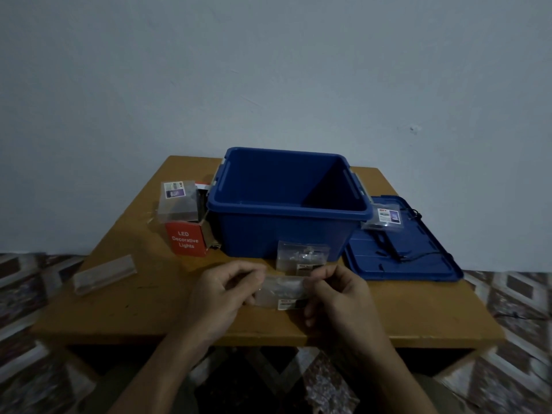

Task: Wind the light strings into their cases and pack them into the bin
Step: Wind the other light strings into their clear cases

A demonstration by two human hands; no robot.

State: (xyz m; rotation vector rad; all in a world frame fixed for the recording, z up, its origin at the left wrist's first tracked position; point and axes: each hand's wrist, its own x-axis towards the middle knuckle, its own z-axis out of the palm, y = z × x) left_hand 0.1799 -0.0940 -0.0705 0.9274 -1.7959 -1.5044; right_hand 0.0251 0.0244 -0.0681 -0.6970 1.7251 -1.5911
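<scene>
- The clear case lay with its long axis left to right, a label at its lower right corner, held just above the table in front of the blue bin.
- The left hand pinched its left end with curled fingers; the right hand pinched its right end the same way.
- A second clear case stood against the bin's front wall, just behind the held one.
- The bin stood open; its lid lay flat to the right, carrying a black light string.
- Bare tabletop lay left of the hands, up to a flat clear sleeve near the left edge.
</scene>
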